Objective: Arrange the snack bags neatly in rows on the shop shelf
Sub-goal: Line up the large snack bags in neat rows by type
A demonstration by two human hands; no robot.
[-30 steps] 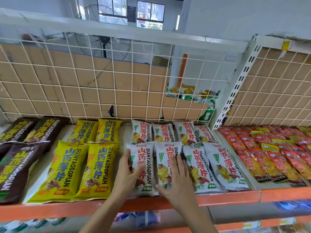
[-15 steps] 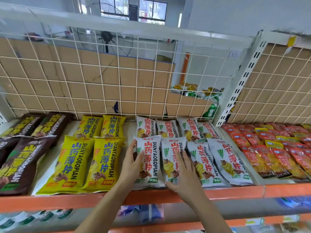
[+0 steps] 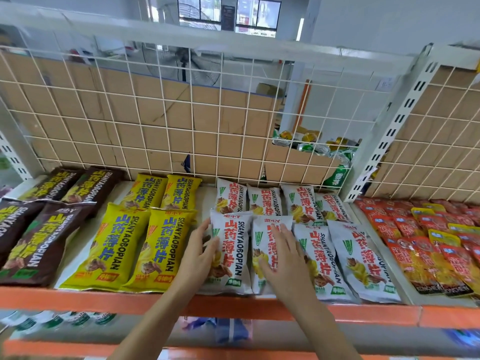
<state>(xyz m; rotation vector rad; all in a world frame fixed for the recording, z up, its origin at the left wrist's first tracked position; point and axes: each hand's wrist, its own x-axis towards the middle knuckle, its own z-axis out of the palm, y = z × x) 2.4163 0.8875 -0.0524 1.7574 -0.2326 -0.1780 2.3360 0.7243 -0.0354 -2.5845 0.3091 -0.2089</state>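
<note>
Landmark: the orange shelf lip (image 3: 78,298); all places are given from it.
Left hand (image 3: 201,252): spread and laid against the left edge of the first white bag (image 3: 231,252), just behind the lip; fingers (image 3: 213,249) are curled onto its face, nothing is lifted.
Right hand (image 3: 281,258): flat, fingers extended, pressed on top of the second white bag (image 3: 262,245); no grasp is seen.
Risk, overhang: both bags' lower ends are seen to sit at the lip; a pull toward the lip is judged likely to tip them off the shelf.
Risk, overlap: the first bag's top edge covers the foot of a rear white bag (image 3: 230,196); a push away from the lip could ride it further up and skew the back row.
Risk, neighbours: sideways pressure may nudge the yellow bags (image 3: 158,248) left of it along the lip.
Appearance: puffed, glossy pillow packs, white with red lettering, in two rows of four behind the lip; the front right two are angled.
</note>
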